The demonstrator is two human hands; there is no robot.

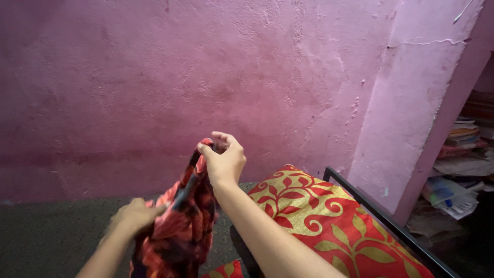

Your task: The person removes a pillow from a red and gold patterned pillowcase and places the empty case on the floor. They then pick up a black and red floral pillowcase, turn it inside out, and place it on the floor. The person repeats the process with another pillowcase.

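Red-and-black patterned cloth (177, 226) hanging between both hands, right hand (224, 158) pinching its top edge, left hand (136, 215) gripping lower fold, bed (329, 216) just beside, pink wall (154, 92) behind.

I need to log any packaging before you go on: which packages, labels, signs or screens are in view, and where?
Plastic bag: far right, on the cluttered shelves; crumpled, clear-whitish with a blue patch.
Stack of books or papers: on the shelf above it; flat, mixed pale and reddish edges, too blurred to tell more.
No signs or screens in view.
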